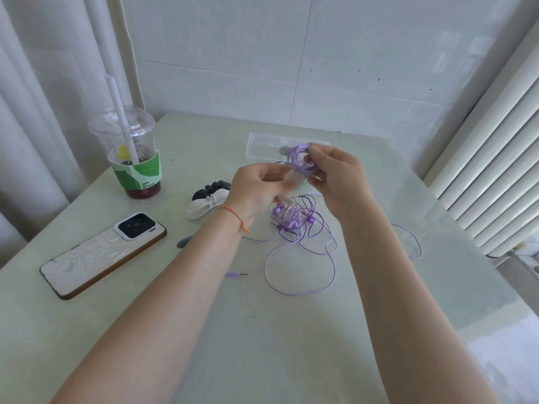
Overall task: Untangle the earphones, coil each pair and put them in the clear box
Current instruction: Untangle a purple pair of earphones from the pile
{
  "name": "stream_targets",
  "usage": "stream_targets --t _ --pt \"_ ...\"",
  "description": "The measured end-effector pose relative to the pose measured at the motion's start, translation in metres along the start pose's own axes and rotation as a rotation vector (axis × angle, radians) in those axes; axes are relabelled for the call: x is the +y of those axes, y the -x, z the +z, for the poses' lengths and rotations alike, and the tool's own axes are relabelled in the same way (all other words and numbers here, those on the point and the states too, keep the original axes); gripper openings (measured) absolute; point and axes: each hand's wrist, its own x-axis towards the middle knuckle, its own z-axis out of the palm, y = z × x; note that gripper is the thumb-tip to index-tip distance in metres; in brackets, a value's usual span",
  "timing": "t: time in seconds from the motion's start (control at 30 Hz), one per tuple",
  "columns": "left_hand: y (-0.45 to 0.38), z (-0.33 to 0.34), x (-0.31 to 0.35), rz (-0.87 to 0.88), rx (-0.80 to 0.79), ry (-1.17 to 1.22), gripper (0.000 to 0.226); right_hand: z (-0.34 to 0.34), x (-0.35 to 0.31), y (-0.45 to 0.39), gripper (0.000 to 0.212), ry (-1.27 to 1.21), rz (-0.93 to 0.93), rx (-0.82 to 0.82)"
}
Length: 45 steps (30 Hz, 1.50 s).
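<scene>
Both hands [294, 182] pinch purple earphone coil [300, 158] above clear box [262, 147].

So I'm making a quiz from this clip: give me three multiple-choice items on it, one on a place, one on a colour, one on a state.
1. Where does the phone lie?
A. left of the forearms
B. inside the box
C. behind the cup

2. What colour are the tangled earphones?
A. black
B. purple
C. red

3. What does the right hand do?
A. lies flat on the table
B. holds the cup
C. pinches a coil of cable

Key: 1 A, it lies face down near the table's left edge; 2 B, cable and buds are purple; 3 C, fingertips close on the loops before the clear box.
</scene>
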Motion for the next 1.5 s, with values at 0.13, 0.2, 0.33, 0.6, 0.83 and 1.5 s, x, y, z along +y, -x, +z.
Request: stream_targets --t 0.13,0.2,0.33,0.6,0.83,1.5 --pt "-0.004 -0.007 -0.001 0.013 0.0 -0.01 0.024 -0.002 0.003 -0.003 0.01 0.222 -0.07 -0.039" --pt "-0.005 -0.01 -0.001 0.015 -0.024 -0.017 0.021 -0.004 0.003 -0.004 0.01 0.3 -0.104 -0.05" --pt "-0.005 -0.013 -0.002 0.005 -0.069 -0.022 0.026 -0.005 0.003 -0.005 0.01 0.434 -0.196 -0.065" --pt "-0.004 -0.015 -0.002 0.003 -0.12 -0.035 0.03 -0.005 0.006 -0.008 0.017 0.571 -0.342 -0.071" --pt "-0.004 -0.015 -0.002 0.017 -0.174 0.026 0.032 -0.01 0.005 -0.007 0.009 0.532 -0.285 -0.125" --pt "0.002 -0.015 0.008 0.129 -0.248 0.054 0.045 -0.008 0.005 -0.003 0.022 0.266 -0.163 -0.264"
